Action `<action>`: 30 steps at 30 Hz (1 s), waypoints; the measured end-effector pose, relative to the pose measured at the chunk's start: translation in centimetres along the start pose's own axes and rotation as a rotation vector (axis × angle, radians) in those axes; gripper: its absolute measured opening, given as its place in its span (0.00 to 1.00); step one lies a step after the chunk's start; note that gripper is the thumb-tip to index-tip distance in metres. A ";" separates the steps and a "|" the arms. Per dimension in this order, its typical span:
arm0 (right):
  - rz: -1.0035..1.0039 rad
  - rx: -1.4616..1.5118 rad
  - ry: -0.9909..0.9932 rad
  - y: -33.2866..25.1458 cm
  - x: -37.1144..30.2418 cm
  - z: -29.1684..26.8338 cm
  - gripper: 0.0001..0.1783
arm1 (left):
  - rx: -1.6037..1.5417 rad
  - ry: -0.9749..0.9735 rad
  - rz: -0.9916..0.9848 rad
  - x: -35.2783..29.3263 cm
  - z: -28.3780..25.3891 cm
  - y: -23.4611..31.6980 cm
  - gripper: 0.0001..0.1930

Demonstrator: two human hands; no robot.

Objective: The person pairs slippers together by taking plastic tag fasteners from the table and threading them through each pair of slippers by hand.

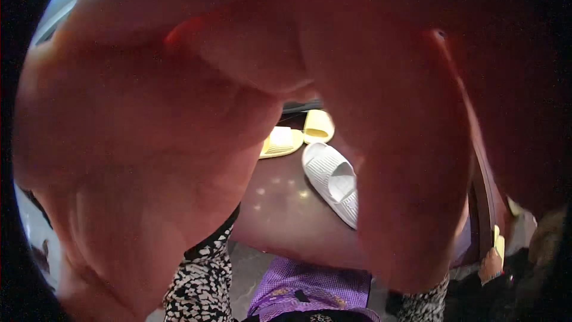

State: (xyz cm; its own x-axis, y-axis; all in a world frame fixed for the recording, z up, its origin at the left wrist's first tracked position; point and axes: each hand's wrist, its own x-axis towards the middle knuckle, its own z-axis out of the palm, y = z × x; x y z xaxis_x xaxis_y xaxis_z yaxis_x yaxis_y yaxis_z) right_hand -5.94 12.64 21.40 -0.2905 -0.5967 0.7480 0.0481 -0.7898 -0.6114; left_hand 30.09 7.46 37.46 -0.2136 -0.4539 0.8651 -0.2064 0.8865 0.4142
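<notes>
My left hand (149,137) and my right hand (405,161) are raised very close in front of the view and fill most of it, dark and reddish. Their fingers run together toward the top and are too close and dim to make out; whether they grip anything is hidden. Through the gap between them a white ribbed slipper (325,170) lies on a brown tabletop (286,214), partly behind my right hand. Beyond it are a yellow slipper (319,124) and a second yellow slipper (285,142), the latter partly covered by my left hand. Neither hand touches the slippers.
Black-and-white patterned sleeves (199,283) cover my forearms. A purple checked cloth (316,283) shows below the table edge. At the lower right, another person's hand (491,265) is at a yellow object (499,244), beside a dark sleeve. Grey floor shows below the table.
</notes>
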 end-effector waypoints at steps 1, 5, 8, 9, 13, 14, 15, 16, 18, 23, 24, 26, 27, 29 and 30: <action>0.085 0.101 -0.002 -1.4 1.0 1.4 0.17 | -0.045 -0.022 0.011 0.2 0.9 -0.5 0.40; 0.319 0.936 -0.367 -3.6 5.5 9.5 0.22 | -0.115 -0.079 -0.003 0.3 3.2 -1.9 0.40; 0.190 0.930 -0.506 -6.5 6.6 7.9 0.23 | -0.314 -0.138 0.065 2.6 6.9 -2.6 0.39; 0.158 0.927 -0.504 -6.5 6.4 7.5 0.23 | -0.330 -0.144 0.053 2.5 7.5 -3.0 0.39; 0.022 0.898 -0.506 -6.8 5.9 6.5 0.21 | -0.402 -0.165 0.020 2.1 9.3 -4.3 0.39; -0.015 0.889 -0.511 -7.0 5.7 6.3 0.21 | -0.420 -0.169 0.016 2.1 9.6 -4.5 0.39; -0.053 0.881 -0.516 -7.2 5.6 6.2 0.21 | -0.435 -0.172 0.013 2.0 9.9 -4.7 0.38; -0.092 0.875 -0.522 -7.5 5.4 6.1 0.20 | -0.449 -0.176 0.010 2.0 10.1 -4.8 0.38; -0.184 0.866 -0.558 -7.7 5.5 5.6 0.20 | -0.463 -0.171 0.025 2.1 10.5 -5.0 0.38; -0.411 0.875 -0.627 -8.1 5.2 4.7 0.18 | -0.472 -0.172 0.044 2.2 10.8 -5.2 0.38; -0.454 0.878 -0.633 -8.2 5.0 4.5 0.17 | -0.472 -0.177 0.042 2.2 10.8 -5.2 0.38; -0.537 0.883 -0.636 -8.3 4.3 4.2 0.17 | -0.474 -0.192 0.032 1.9 10.7 -5.3 0.37; -0.569 0.886 -0.629 -8.6 3.9 4.0 0.16 | -0.477 -0.203 0.014 1.6 10.6 -5.3 0.37; -0.627 0.885 -0.608 -9.3 2.8 3.8 0.16 | -0.488 -0.227 -0.027 0.9 10.4 -5.2 0.37; -0.653 0.882 -0.594 -9.6 2.3 3.6 0.15 | -0.495 -0.240 -0.052 0.5 10.3 -5.3 0.37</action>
State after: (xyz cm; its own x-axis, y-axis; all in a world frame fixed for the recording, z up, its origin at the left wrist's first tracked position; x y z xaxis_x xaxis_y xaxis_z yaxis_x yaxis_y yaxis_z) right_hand -3.58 18.35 29.89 -0.0355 0.1521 0.9877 0.7484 -0.6510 0.1271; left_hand 21.25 1.63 32.82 -0.4385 -0.4548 0.7751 0.2391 0.7723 0.5885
